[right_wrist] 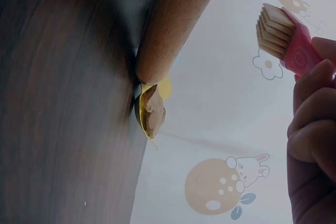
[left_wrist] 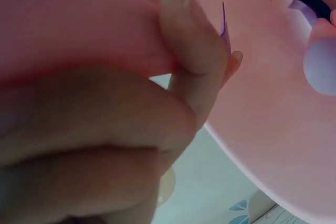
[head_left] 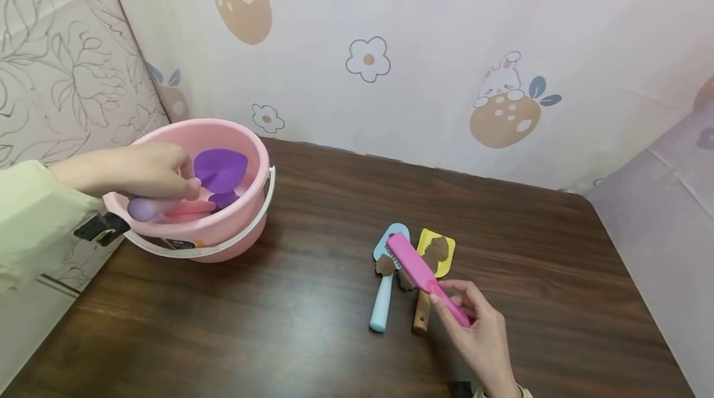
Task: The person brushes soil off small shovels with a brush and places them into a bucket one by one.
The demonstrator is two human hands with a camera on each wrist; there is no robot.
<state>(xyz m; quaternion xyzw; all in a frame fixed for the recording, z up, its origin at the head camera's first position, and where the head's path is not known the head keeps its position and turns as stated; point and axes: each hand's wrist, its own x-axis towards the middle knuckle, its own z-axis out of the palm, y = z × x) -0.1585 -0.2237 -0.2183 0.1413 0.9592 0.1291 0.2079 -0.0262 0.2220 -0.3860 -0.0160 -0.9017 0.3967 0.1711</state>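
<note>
Over the pink bucket [head_left: 245,234], my left hand [head_left: 156,168] has its fingers curled round a pale pink handle [head_left: 193,187]. The same pink piece [left_wrist: 79,30] fills the upper left of the left wrist view; its far end is hidden. My right hand [head_left: 482,330] pinches a pink hairbrush [head_left: 415,265] by its handle, bristles facing down. Tan bristles [right_wrist: 275,30] show in the right wrist view. Beneath the brush lie a tool with a light blue handle [head_left: 382,304] and a yellow-headed one [head_left: 446,268] with a wooden handle [right_wrist: 176,24]. Brown lumps [head_left: 436,252] sit on them.
Inside the bucket are a purple rounded piece [head_left: 220,170], a coral-pink piece [head_left: 192,207] and a lavender knob [head_left: 145,209]. The bucket's white handle [head_left: 245,230] hangs down its near side. A patterned curtain [head_left: 424,75] stands behind the dark wooden table [head_left: 312,212].
</note>
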